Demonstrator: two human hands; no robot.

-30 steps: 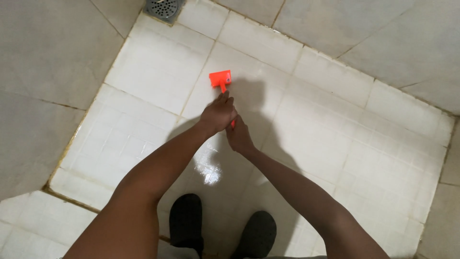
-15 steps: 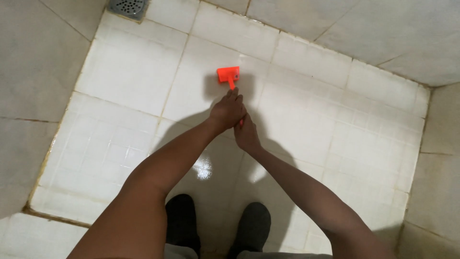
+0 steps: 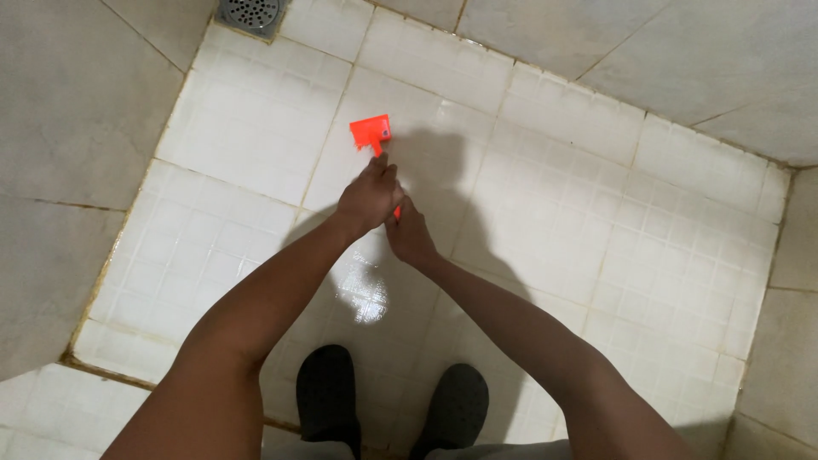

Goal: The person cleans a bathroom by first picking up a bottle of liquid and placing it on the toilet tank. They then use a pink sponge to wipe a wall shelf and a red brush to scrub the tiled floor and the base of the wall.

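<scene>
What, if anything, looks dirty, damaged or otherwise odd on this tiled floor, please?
Brownish staining runs along the grout at the left edge of the white tiled floor. A wet glossy patch shines below the left hand and right hand, which grip the orange brush. Nothing looks broken.

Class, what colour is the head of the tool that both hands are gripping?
Bright orange. The tool's head shows best in the head view, against the white floor tiles.

Orange scraper [image 3: 371,133] pushed farther up the white tiles, floor drain [image 3: 250,14] back in view
</scene>
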